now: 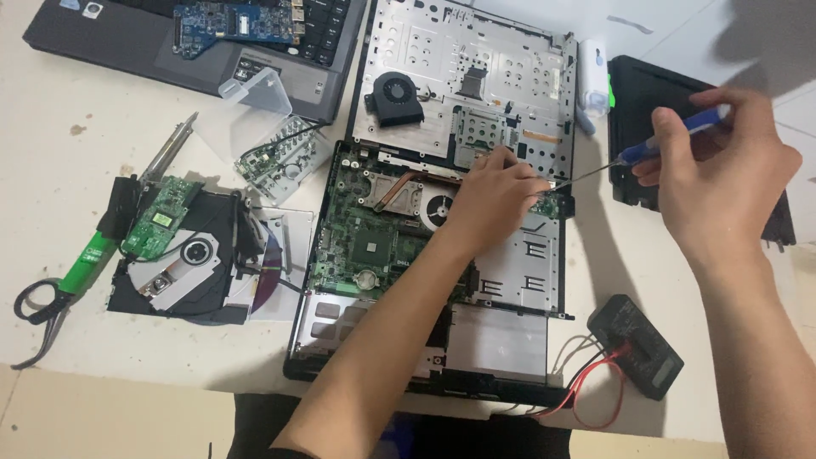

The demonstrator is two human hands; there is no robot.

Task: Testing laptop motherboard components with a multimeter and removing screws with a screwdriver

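1. The right hand (722,166) is curling its fingers around a blue-handled screwdriver (659,149), gripping it firmly, wrist bent, forearm rising from the lower right.
2. The screwdriver's shaft is slanting down and leftward, its tip meeting the left hand's fingertips.
3. The left hand (493,200) is resting palm-down on the opened laptop (510,280), fingers bunched together at a small green board; whether it is pinching anything I cannot tell.
4. A black meter (637,344) is lying on the bench (68,102) below the right hand.
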